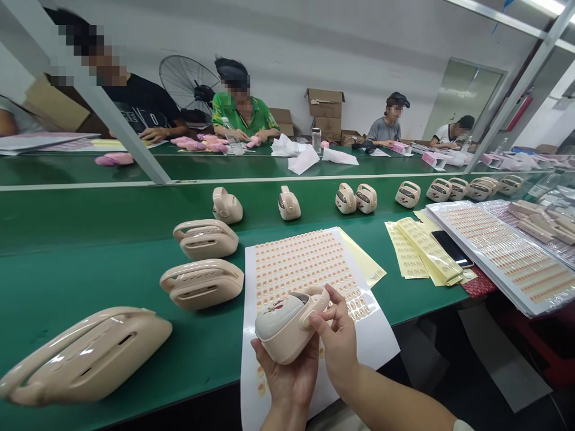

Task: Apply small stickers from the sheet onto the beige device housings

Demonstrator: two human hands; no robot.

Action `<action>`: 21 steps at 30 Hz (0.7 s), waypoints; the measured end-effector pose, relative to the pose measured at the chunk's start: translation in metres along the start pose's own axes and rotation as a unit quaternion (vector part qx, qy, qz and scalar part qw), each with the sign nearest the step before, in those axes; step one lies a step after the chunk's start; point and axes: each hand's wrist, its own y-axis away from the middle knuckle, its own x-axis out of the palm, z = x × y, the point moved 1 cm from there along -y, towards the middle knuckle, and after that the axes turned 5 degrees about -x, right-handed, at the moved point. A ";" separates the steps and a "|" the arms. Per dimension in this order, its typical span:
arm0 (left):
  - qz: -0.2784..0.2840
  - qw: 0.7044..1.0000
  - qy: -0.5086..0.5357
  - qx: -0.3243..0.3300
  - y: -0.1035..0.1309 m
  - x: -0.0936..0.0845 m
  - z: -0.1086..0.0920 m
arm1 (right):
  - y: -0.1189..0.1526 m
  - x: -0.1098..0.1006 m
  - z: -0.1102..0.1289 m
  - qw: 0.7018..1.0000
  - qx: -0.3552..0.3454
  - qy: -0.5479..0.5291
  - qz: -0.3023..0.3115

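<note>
Two hands (291, 376) (341, 338) on beige device (284, 330), sheet (296, 263) overhanging table (206, 347) edge, gap leftward

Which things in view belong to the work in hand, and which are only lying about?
Seemingly part of the work:
beige device, held by left hand and right hand
sticker sheet beneath
similar devices nearby

Apparently unrelated:
phone
fan
cardboard boxes

Passage for a hand runs along the bare green tabletop (206, 356) between the glossy beige plastic handled case (112, 353) near left and the white, orange-dotted sticker sheet (291, 260), while farther on, two similar beige cases (202, 284) crowd the sheet's left edge and pale-yellow sticker strips (429, 248) obstruct the right.
</note>
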 end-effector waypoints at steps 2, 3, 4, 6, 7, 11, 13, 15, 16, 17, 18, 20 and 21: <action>-0.011 1.000 -0.003 0.006 0.000 0.001 0.000 | 0.001 0.000 0.001 1.000 -0.018 0.023 0.004; -0.013 1.000 -0.005 0.008 0.000 0.001 0.000 | 0.001 0.000 0.003 0.999 -0.032 0.037 0.005; -0.013 1.000 -0.008 0.008 0.000 0.002 0.000 | 0.001 -0.001 0.005 0.997 -0.049 0.052 0.007; -0.014 1.000 -0.015 0.005 0.000 0.003 -0.001 | 0.000 -0.002 0.009 0.993 -0.083 0.084 0.012; -0.019 1.000 -0.018 0.007 0.000 0.004 -0.001 | -0.001 -0.003 0.011 0.990 -0.099 0.099 0.015; -0.061 0.998 -0.021 0.013 -0.001 0.006 -0.004 | -0.010 -0.006 0.013 0.981 -0.120 0.151 0.027; -0.063 0.998 -0.022 0.006 0.000 0.007 -0.006 | -0.016 -0.008 0.009 0.985 -0.073 0.146 0.054; -0.049 0.999 -0.021 -0.004 0.001 0.007 -0.007 | -0.021 -0.012 0.003 0.991 -0.004 0.100 0.093; -0.040 0.999 -0.019 -0.011 0.002 0.008 -0.007 | -0.023 -0.015 -0.001 0.992 0.024 0.071 0.100; -0.029 0.999 -0.021 -0.015 0.003 0.008 -0.007 | -0.024 -0.019 -0.004 0.993 0.038 0.049 0.097; -0.022 0.999 -0.026 -0.021 0.005 0.008 -0.007 | -0.024 -0.024 -0.007 0.995 0.041 0.040 0.087; -0.016 0.998 -0.040 -0.036 0.007 0.008 -0.008 | -0.021 -0.036 -0.012 0.993 0.017 0.074 0.092; -0.015 0.998 -0.047 -0.045 0.008 0.008 -0.009 | -0.018 -0.042 -0.014 0.986 -0.008 0.114 0.123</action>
